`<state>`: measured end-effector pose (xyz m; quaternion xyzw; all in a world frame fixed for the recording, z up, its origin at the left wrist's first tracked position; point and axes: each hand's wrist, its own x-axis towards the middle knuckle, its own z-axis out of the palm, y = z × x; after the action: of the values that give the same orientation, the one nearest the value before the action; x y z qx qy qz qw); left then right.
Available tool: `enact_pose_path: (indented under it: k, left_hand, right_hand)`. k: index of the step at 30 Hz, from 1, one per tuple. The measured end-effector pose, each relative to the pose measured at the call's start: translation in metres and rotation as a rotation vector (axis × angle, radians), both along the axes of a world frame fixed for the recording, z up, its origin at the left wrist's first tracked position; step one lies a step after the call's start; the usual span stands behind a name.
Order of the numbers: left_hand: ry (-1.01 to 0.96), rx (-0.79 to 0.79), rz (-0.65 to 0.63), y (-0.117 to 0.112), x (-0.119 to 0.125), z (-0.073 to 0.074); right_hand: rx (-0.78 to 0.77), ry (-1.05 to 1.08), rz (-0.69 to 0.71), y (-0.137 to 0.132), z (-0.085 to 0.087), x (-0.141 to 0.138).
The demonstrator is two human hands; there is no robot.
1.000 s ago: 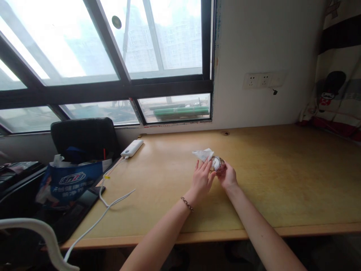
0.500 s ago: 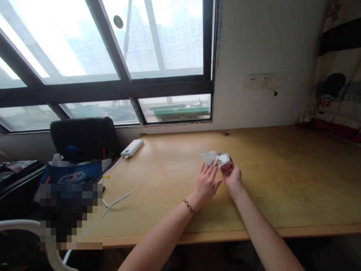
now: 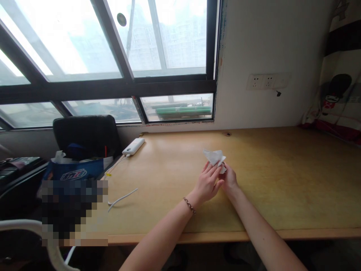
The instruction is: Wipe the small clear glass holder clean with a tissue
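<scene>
Jar gone from view under tissue (image 3: 214, 157); left hand (image 3: 207, 183), right hand (image 3: 229, 180) pinch tissue.

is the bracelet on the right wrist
No, the bracelet circles the wrist of the left hand; the right hand, gripping the tissue, has a bare wrist.

- Left hand (image 3: 207, 184), centre of frame: bare.
- Left wrist, just below centre: a thin single-strand bracelet (image 3: 188, 205) of small dark brown beads.
- Right hand (image 3: 229, 181), centre, right of the other: bare.
- Both forearms, entering from the lower edge: bare skin throughout.
</scene>
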<state>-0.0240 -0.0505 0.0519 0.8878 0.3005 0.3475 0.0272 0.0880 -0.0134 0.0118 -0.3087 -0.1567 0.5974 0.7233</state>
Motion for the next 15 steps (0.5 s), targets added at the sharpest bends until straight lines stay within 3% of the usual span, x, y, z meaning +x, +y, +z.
enact_pose_path:
  k: [4, 9, 12, 15]
  left_hand:
    - [-0.045, -0.040, 0.121, 0.009, -0.003, -0.005]
    - [-0.170, -0.161, 0.250, 0.021, -0.008, -0.011]
    - [-0.264, -0.230, 0.256, 0.025, -0.010, -0.015]
    - [-0.281, -0.197, 0.212, 0.024, -0.010, -0.016]
  right_hand:
    - [-0.038, 0.063, 0.060, -0.004, 0.004, -0.006]
    - [0.009, -0.095, 0.008, -0.007, 0.008, -0.008]
    - [0.063, -0.184, -0.045, -0.009, 0.009, -0.009]
    - [0.094, -0.245, -0.080, -0.010, 0.010, -0.008]
